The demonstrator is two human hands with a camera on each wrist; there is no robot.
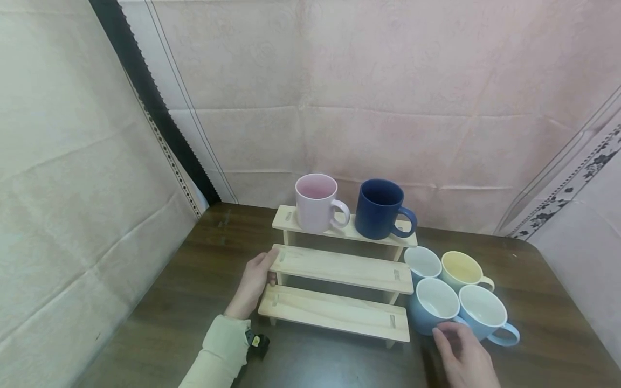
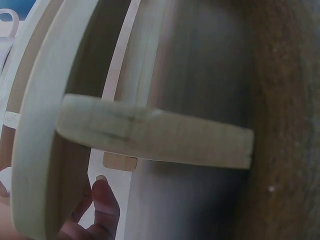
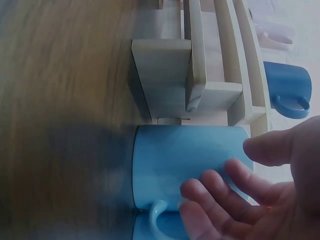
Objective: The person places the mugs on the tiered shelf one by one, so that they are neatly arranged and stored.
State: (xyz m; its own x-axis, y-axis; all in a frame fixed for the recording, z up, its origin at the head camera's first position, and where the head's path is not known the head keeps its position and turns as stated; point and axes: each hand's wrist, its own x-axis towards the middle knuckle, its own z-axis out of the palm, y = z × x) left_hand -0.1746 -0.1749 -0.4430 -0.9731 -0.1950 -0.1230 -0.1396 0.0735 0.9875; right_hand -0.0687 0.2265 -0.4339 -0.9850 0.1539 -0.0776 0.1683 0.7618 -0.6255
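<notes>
A three-tier wooden shelf rack [image 1: 339,267] stands on the table. At the left end of its middle board, my left hand [image 1: 252,283] grips the wood, thumb on top. Part of that hand shows beside the board in the left wrist view, a fingertip [image 2: 104,192] near the support. My right hand [image 1: 463,355] is at the front light blue mug [image 1: 424,315], fingers loosely bent beside its wall and rim; whether they touch it, I cannot tell. On the top board are a pink mug [image 1: 310,210] and a dark blue mug [image 1: 373,215], both upright.
Right of the rack, close together, stand another light blue mug [image 1: 480,318] with its handle to the right, a yellow mug [image 1: 453,275] and a blue mug [image 1: 422,261] with a white inside. Pale cloth [image 1: 388,81] hangs behind the brown table [image 1: 204,258].
</notes>
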